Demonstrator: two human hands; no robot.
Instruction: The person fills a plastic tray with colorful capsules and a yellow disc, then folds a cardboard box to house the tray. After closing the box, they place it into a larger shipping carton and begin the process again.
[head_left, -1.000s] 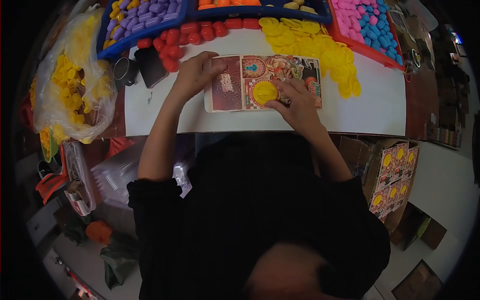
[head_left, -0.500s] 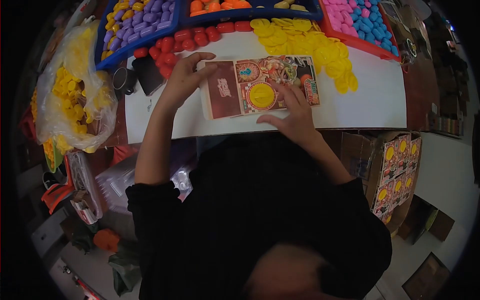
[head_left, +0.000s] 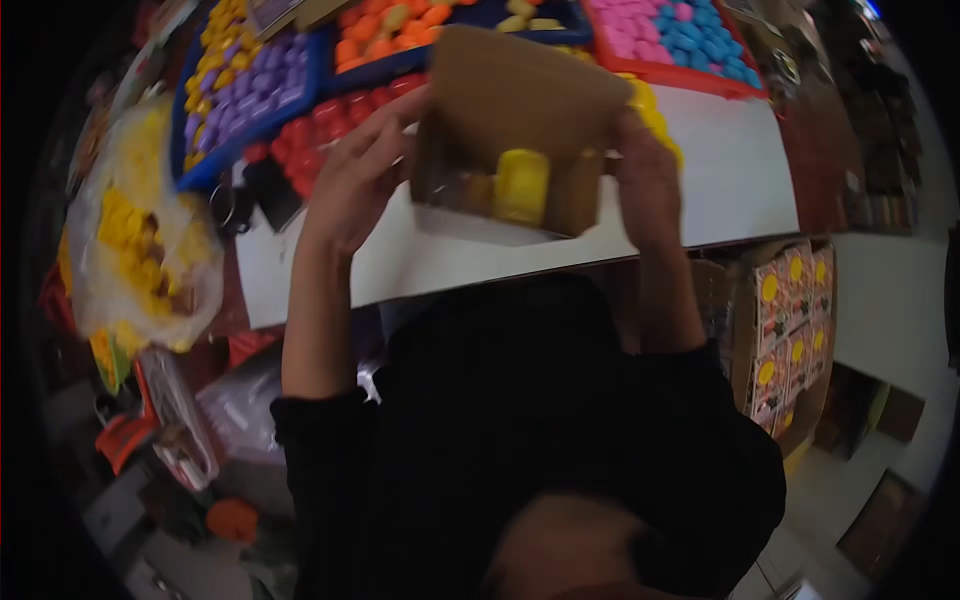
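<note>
Cardboard box point(head_left: 530, 95): I see it between the two hands, flap raised, opening toward my camera; whether its base touches the white table point(head_left: 735, 180), I can't tell.
Left hand point(head_left: 350, 190): at the box's left edge, thumb apart from the fingers; blur hides from me whether they pinch it.
Right hand point(head_left: 650, 195): fingers close together at the right edge, thumb unclear, grip unreadable to me.
Long axis: side to side, hand to hand, slightly tilted.
Yellow piece point(head_left: 522, 187): inside the box, right of middle, so I judge the right hand nearer.
</note>
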